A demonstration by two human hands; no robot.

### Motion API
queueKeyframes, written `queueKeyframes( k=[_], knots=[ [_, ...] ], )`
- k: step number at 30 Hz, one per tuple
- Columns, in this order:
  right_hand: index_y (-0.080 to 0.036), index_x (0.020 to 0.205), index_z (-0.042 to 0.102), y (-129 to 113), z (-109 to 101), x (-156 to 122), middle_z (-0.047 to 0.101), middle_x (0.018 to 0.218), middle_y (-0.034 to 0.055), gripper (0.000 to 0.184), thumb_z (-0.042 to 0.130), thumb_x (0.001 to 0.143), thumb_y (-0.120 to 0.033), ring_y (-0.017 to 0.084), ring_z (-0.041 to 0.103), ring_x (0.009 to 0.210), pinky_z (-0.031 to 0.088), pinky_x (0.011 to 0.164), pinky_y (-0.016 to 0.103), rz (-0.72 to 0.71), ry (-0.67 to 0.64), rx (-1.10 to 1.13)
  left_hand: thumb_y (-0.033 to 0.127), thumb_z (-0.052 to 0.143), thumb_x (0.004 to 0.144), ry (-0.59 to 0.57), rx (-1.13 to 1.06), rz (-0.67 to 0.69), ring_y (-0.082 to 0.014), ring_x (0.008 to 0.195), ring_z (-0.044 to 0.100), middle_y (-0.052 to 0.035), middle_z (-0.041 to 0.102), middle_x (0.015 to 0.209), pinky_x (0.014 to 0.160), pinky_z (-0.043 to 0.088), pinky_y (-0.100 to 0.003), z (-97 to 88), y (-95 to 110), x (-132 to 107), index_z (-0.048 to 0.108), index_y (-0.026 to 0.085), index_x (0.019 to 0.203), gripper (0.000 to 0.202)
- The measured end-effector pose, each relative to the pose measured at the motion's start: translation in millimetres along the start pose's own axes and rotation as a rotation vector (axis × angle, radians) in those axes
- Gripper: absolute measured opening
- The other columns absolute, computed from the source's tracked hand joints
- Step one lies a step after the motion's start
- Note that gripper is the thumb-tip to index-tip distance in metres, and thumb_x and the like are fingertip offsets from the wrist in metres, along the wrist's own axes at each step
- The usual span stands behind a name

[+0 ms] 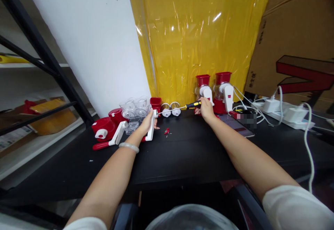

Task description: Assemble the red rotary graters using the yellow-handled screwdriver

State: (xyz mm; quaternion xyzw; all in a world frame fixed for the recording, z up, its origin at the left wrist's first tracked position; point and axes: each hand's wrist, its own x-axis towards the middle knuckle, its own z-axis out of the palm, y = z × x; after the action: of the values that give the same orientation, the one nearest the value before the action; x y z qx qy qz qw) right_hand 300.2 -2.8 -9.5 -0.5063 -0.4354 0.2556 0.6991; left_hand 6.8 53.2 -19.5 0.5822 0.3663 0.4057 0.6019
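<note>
My left hand (147,123) is closed around a white crank handle (151,127) of a red part, held upright on the black table (182,153). My right hand (206,108) grips a screwdriver (180,107) with a black and yellow handle. Its shaft points left and its tip meets the top of the white handle. A small red piece (166,131) and tiny screws lie on the table between my hands.
Red grinder bodies with white cranks (106,131) and clear cups (135,110) sit at the left. Two assembled red and white grinders (216,91) stand at the back by the yellow sheet. A phone (236,124), power strips (284,113) and white cables lie at the right.
</note>
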Motion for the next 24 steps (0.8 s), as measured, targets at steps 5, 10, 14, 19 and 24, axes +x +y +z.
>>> queueKeyframes(
  k=[5,10,14,19,24],
  knots=[
    [-0.022,0.092,0.052,0.1,4.4,-0.3,0.059,0.061,-0.0046,0.014,0.041,0.085,-0.027,0.013,0.064,0.043,0.044,0.037,0.02,0.131,-0.056,0.153,0.078,0.041,0.085,0.038,0.003,-0.007,-0.0116,0.029,0.043,0.004,0.046,0.04,0.043,0.051,-0.028,-3.7,-1.5,2.7,0.054,0.018,0.076,0.063],
    [-0.022,0.096,0.052,3.1,5.0,0.2,0.064,0.072,-0.0015,0.019,0.05,0.082,-0.035,0.013,0.066,0.045,0.044,0.038,0.017,0.149,-0.11,0.176,0.078,0.042,0.084,0.066,0.003,-0.001,-0.0114,0.027,0.042,0.005,0.046,0.038,0.043,0.051,-0.028,-5.2,-2.8,4.2,0.052,0.019,0.079,0.06],
    [-0.022,0.096,0.05,4.7,4.5,0.2,0.063,0.066,-0.0027,0.017,0.049,0.086,-0.034,0.011,0.064,0.042,0.042,0.037,0.016,0.171,-0.117,0.171,0.079,0.046,0.082,0.07,0.003,0.0,-0.0114,0.027,0.042,0.0053,0.048,0.039,0.042,0.049,-0.027,-6.6,-4.5,6.0,0.05,0.02,0.079,0.059],
    [-0.022,0.091,0.048,4.8,5.1,0.4,0.059,0.052,-0.0055,0.014,0.048,0.092,-0.035,0.01,0.059,0.037,0.04,0.037,0.015,0.166,-0.105,0.187,0.079,0.048,0.081,0.071,0.01,0.009,-0.0115,0.027,0.042,0.0062,0.047,0.04,0.041,0.047,-0.026,-7.8,-6.2,7.3,0.049,0.021,0.082,0.058],
    [-0.022,0.082,0.046,9.1,4.4,0.9,0.057,0.045,-0.0049,0.034,0.057,0.088,-0.053,0.01,0.055,0.034,0.037,0.033,0.015,0.131,-0.086,0.139,0.079,0.047,0.081,0.071,0.023,0.018,-0.0129,0.027,0.044,0.0071,0.047,0.04,0.042,0.049,-0.029,-6.6,-6.7,6.5,0.049,0.02,0.086,0.059]
  ],
)
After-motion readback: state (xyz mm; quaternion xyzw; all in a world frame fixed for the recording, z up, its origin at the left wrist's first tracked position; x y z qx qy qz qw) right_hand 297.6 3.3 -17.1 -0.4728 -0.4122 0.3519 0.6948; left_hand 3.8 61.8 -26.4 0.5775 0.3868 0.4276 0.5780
